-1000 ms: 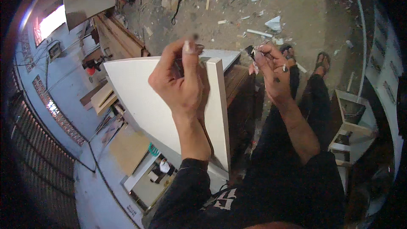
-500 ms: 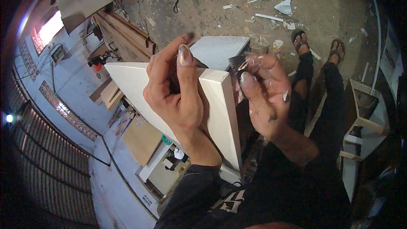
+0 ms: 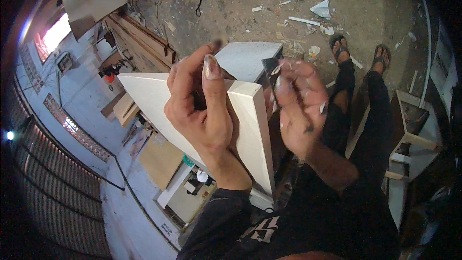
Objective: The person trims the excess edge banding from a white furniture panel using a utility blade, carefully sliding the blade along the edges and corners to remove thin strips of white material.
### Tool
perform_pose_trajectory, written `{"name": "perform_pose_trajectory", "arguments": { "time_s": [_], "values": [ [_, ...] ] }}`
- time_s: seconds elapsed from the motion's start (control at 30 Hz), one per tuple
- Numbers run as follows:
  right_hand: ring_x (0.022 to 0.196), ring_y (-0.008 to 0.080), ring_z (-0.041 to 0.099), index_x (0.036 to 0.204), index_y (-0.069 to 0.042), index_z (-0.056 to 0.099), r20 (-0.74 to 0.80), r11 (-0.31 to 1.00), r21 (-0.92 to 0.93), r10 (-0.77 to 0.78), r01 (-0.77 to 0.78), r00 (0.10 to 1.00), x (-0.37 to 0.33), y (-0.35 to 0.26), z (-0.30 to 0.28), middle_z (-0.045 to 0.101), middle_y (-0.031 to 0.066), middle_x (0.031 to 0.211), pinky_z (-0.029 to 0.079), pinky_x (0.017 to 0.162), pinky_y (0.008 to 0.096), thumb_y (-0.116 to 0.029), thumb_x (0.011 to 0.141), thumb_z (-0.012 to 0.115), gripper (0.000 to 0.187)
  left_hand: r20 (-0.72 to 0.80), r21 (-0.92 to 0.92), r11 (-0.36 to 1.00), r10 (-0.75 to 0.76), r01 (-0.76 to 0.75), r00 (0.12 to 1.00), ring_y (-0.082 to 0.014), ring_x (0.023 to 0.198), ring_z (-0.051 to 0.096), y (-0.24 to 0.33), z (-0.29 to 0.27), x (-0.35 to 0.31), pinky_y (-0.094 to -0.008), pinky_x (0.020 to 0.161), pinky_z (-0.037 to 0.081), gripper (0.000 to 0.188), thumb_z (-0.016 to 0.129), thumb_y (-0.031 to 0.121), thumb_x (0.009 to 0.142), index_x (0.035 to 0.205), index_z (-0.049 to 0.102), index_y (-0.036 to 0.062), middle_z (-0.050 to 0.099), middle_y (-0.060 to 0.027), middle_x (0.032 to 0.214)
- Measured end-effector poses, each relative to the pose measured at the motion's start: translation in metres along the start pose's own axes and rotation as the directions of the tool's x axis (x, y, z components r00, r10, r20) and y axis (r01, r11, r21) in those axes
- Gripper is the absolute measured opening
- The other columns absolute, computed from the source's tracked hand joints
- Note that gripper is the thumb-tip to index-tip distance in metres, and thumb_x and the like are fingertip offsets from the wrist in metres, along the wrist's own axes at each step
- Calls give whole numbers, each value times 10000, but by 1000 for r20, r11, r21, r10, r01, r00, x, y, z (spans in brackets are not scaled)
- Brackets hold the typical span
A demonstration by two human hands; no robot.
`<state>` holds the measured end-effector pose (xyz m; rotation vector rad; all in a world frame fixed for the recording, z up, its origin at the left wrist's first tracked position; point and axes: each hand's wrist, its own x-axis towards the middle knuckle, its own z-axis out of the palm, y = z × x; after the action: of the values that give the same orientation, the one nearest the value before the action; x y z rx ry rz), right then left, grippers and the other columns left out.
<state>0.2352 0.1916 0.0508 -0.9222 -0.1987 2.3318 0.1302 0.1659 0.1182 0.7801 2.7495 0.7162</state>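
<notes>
A white-faced panel (image 3: 249, 115) with a pale edge stands tilted in front of me. My left hand (image 3: 202, 101) is over the panel's left face near its top corner, fingers curled and thumb raised, fingertips smeared pale. Something dark shows behind that thumb, too hidden to name. Right of the panel's edge, my right hand (image 3: 301, 103) is closed, pinching a thin dark scraper blade (image 3: 269, 67) with a whitish smear on it. White specks of filler dot that hand. The blade's tip is close to the panel's top corner; whether it touches cannot be told.
Beyond the panel stands a box with a white top (image 3: 248, 58). Offcuts and a white strip (image 3: 304, 20) litter the floor. On the right is an open wooden frame (image 3: 409, 130); on the left, stacked boards (image 3: 139, 38) and a plywood sheet (image 3: 156, 156).
My right hand and the scraper blade have shifted very slightly right, away from the panel's corner. My left hand stays nearly where it was.
</notes>
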Motion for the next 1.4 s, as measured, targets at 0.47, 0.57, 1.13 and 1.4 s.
{"name": "perform_pose_trajectory", "arguments": {
  "time_s": [0.47, 0.57, 1.13, 1.4],
  "values": [
    [957, 199, 645, 960, 4, 676, 770, 875, -421, 484, -240, 415, 128, -13, -12, 690, 122, 969, 484, 865, 319, -46, 829, 662, 141, -94, -208, 973, -125, 104, 988, -146, 823, 627, -21, -3, 8, -322, 887, 476, 381, 563, 151, 960, 1289, 536, -39, 657, -96, 966],
    [949, 209, 654, 961, 16, 680, 788, 848, -407, 514, -341, 339, 137, -14, -12, 692, 130, 959, 487, 864, 319, -18, 811, 676, 154, -109, -161, 985, -72, 54, 991, -114, 756, 612, -29, 0, 8, -286, 874, 453, 350, 566, 156, 957, 1257, 575, -24, 646, -53, 812],
    [748, 147, 604, 914, 33, 733, 777, 799, -440, 568, -409, 273, 139, -21, -4, 683, 100, 806, 434, 690, 264, -35, 756, 750, 172, -112, -146, 985, -111, 94, 987, -80, 674, 546, -23, 4, 11, -200, 626, 397, 344, 578, 153, 958, 1256, 566, -19, 636, -65, 758],
    [707, 142, 578, 924, 24, 746, 808, 827, -387, 517, -408, 282, 136, -17, -10, 674, 93, 765, 410, 651, 264, -91, 767, 759, 196, -98, -122, 986, -127, 115, 987, -65, 660, 531, -24, 7, 11, -192, 621, 385, 350, 583, 152, 953, 1260, 566, -15, 620, -41, 728]
  ]
}}
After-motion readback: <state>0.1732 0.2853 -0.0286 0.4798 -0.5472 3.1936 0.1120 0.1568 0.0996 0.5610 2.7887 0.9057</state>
